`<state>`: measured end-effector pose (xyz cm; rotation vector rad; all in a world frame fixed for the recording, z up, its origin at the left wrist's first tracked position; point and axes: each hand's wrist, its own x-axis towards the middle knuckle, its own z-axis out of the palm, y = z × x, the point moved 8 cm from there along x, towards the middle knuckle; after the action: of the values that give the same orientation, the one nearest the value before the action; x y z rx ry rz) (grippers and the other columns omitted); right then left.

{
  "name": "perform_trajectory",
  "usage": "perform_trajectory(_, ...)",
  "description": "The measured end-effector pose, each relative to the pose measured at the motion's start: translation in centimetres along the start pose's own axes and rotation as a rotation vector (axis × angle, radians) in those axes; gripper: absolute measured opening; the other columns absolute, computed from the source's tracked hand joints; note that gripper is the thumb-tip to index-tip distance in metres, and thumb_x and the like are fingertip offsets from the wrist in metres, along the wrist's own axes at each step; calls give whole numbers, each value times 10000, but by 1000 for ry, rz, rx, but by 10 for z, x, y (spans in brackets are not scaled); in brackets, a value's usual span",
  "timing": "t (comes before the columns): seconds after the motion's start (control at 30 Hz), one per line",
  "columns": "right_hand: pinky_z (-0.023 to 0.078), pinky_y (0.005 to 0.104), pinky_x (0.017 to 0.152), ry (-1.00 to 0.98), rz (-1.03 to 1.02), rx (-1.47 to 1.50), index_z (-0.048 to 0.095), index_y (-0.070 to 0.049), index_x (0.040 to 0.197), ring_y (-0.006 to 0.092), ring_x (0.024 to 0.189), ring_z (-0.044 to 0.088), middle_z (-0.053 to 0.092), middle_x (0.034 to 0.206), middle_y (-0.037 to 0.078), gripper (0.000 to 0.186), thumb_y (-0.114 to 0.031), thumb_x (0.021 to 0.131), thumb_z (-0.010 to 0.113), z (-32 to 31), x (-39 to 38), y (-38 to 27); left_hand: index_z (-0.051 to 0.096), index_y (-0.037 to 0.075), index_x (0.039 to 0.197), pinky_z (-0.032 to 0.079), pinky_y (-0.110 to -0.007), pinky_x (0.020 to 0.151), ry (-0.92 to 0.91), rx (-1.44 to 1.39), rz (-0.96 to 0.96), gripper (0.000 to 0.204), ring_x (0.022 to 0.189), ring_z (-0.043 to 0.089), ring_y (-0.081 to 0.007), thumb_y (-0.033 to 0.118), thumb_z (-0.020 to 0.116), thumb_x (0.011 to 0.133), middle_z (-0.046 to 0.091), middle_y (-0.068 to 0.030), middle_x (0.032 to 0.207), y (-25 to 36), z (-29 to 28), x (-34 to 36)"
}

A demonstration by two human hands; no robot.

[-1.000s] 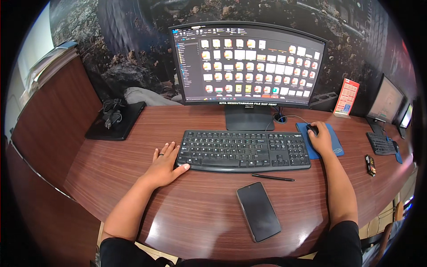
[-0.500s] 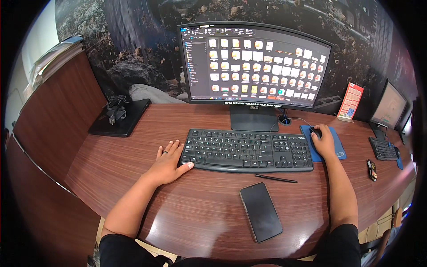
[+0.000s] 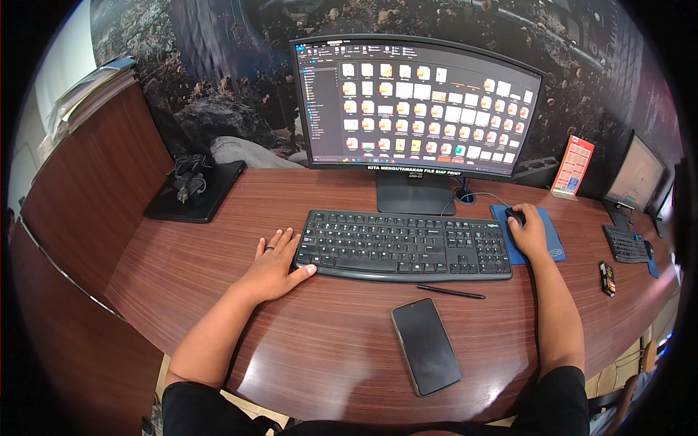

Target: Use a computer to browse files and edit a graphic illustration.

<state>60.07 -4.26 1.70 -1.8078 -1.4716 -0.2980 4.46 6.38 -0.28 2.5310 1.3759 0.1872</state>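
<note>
A black computer mouse (image 3: 515, 216) is being covered by the right hand (image 3: 529, 231), fingers curled loosely over it, on a blue mouse pad (image 3: 554, 243) just right of the black keyboard (image 3: 403, 245). The left hand (image 3: 275, 263) is being rested flat and open on the wooden desk (image 3: 182, 254), holding nothing, its thumb touching the keyboard's left edge. A grid of folder icons is being shown on the curved monitor (image 3: 418, 102). A black pen (image 3: 451, 292) and a dark smartphone (image 3: 425, 345) are lying in front of the keyboard.
</note>
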Motion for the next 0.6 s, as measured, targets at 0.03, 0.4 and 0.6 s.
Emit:
perform_trajectory(0.03,506,435,931,2,0,-2,653,-25,1077,380,1066,643,667,1102,164,264,-78,831,734,0,0,0,324,-34,1577,75,-570,1260,7,7,2,923,1571,150,-422,656,499,988,255,-296,1650,0,0,0)
perform_trajectory(0.4,508,432,932,-23,7,1,658,-33,1085,373,1077,645,668,1117,157,277,-74,814,696,-2,-1,-6,303,-45,1578,65,-583,1251,-11,0,-1,900,1574,130,-431,602,528,995,238,-307,1653,0,1,1)
perform_trajectory(0.6,510,435,940,25,18,-23,660,-35,1066,368,1090,644,666,1128,148,263,-81,808,676,-5,-1,-8,301,-42,1580,67,-573,1253,-15,3,-8,896,1577,127,-423,600,526,997,224,-301,1660,0,1,1)
